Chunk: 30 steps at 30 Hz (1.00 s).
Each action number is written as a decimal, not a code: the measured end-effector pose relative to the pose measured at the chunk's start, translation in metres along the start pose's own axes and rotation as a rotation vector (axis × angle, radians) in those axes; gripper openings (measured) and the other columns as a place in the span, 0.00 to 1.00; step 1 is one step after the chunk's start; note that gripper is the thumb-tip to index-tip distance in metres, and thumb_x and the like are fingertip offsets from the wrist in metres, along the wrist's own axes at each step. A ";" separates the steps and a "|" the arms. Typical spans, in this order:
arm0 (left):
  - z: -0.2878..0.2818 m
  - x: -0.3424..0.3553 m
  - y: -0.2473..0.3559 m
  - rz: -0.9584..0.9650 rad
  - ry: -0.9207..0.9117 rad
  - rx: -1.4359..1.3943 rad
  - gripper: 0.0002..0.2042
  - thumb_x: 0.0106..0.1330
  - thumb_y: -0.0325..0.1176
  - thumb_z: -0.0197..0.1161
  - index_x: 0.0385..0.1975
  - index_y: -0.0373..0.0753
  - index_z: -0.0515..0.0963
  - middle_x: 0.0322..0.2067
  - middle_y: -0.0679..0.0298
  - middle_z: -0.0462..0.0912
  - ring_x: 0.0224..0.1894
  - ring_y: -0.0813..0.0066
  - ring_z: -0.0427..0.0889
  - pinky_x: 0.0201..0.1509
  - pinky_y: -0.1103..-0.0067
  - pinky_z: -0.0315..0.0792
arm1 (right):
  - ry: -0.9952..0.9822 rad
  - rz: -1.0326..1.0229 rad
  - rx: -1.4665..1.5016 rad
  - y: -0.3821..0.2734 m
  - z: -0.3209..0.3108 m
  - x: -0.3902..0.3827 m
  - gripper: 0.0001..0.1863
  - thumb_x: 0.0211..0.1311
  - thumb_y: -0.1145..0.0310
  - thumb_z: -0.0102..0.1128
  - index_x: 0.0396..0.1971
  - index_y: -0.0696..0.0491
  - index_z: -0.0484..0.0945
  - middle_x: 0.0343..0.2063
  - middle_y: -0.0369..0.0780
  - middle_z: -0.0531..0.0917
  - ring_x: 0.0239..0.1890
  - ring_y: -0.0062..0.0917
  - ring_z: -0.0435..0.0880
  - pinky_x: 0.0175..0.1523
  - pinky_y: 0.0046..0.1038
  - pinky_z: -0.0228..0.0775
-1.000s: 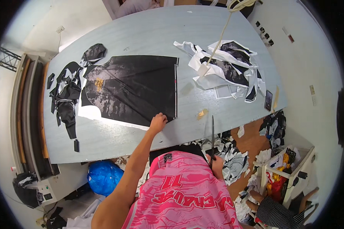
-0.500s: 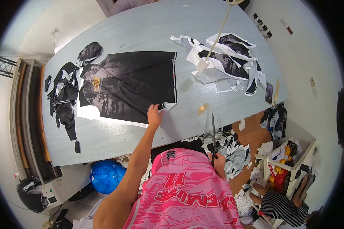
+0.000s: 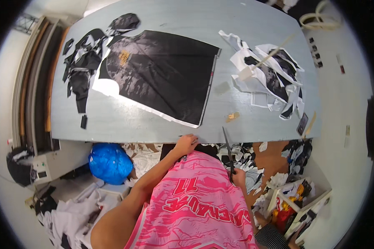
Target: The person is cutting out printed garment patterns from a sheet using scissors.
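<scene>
My left hand (image 3: 186,145) is at the table's front edge, fingers bent together. A tiny dark bit shows beside them, but what they hold, if anything, is hidden. At my right side, my right hand (image 3: 238,177) is closed round the handles of long dark scissors (image 3: 228,151), whose blades point up past the table edge. Beyond my left hand, a black and grey printed shirt panel (image 3: 166,76) lies flat, with white margin along its near side and an orange print at its left end. Neither hand touches it.
Black fabric scraps (image 3: 85,62) lie left of the panel; white and black cut pieces (image 3: 274,79) are heaped at the right under a hanging cord. A phone (image 3: 302,123) lies near the table's right edge. Below are a blue bag (image 3: 111,163), offcuts and a cloth-filled bin (image 3: 295,195).
My left hand has let go of the panel's near right corner and come back to the table edge. The folded corner now lies flat. My view has shifted; the scissors stay in my right hand.
</scene>
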<state>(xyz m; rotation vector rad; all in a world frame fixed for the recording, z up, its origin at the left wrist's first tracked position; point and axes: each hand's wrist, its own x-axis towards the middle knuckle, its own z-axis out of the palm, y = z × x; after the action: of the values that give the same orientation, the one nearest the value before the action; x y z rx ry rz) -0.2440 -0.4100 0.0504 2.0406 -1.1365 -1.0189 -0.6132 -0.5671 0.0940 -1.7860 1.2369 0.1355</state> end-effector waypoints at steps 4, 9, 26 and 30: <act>-0.021 -0.019 0.011 0.106 0.286 0.397 0.31 0.64 0.43 0.70 0.68 0.47 0.72 0.71 0.49 0.65 0.71 0.45 0.65 0.67 0.54 0.67 | -0.220 -0.037 0.120 -0.006 -0.021 0.028 0.22 0.57 0.57 0.78 0.24 0.62 0.79 0.14 0.42 0.70 0.20 0.19 0.68 0.27 0.31 0.62; 0.025 0.006 0.004 0.078 0.314 0.469 0.47 0.59 0.55 0.73 0.78 0.50 0.58 0.79 0.49 0.49 0.80 0.41 0.49 0.73 0.40 0.54 | -0.233 -0.224 -0.137 0.015 -0.051 0.060 0.29 0.56 0.50 0.79 0.20 0.62 0.77 0.11 0.37 0.65 0.18 0.19 0.61 0.25 0.34 0.54; 0.076 -0.032 0.008 -0.217 0.514 -0.391 0.16 0.69 0.37 0.66 0.50 0.31 0.82 0.31 0.51 0.88 0.31 0.57 0.88 0.37 0.65 0.80 | -0.792 0.005 -0.073 -0.066 -0.080 0.133 0.25 0.66 0.52 0.74 0.18 0.54 0.76 0.13 0.32 0.74 0.15 0.16 0.71 0.23 0.25 0.59; 0.074 -0.012 0.006 -0.544 0.496 -1.009 0.19 0.75 0.40 0.61 0.55 0.30 0.79 0.34 0.58 0.89 0.32 0.75 0.88 0.33 0.77 0.78 | -0.871 -0.067 -0.255 -0.073 -0.072 0.152 0.25 0.63 0.50 0.75 0.25 0.59 0.81 0.14 0.31 0.71 0.19 0.18 0.69 0.26 0.28 0.59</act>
<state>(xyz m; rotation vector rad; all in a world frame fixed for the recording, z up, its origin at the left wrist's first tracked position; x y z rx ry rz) -0.3124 -0.4113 0.0199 1.5775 0.2258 -0.9466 -0.5098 -0.7183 0.0965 -1.6709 0.5383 0.9560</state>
